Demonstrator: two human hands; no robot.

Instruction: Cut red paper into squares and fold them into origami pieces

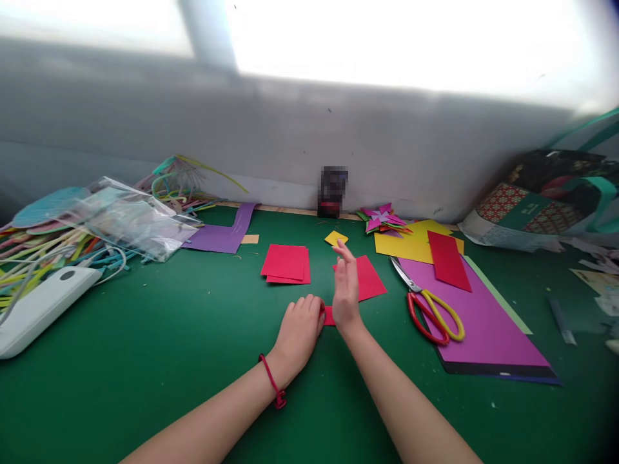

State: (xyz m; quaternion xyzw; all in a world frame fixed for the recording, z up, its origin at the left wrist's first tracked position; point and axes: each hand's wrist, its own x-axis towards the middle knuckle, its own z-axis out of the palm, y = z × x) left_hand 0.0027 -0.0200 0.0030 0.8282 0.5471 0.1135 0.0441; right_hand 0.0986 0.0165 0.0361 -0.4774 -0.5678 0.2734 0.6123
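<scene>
A small piece of red paper (329, 316) lies on the green table between my hands, most of it hidden. Curled over its left end is my left hand (300, 332), with the fingers closed on the paper and a red cord bracelet at the wrist. My right hand (346, 293) stands on edge at the paper's right end, fingers stretched upward and holding nothing. Just behind that hand lies a red sheet (370, 278). Red squares (285, 263) are stacked farther left, and a small yellow square (335, 238) lies beyond my right fingertips.
Scissors (430, 309) with red and yellow handles rest on purple sheets (488, 328) at right. Behind them are yellow paper (403, 247), a red strip (449, 261) and folded paper stars (384, 219). At left are a white device (48, 309), pipe cleaners (24, 254) and clear plastic (140, 216).
</scene>
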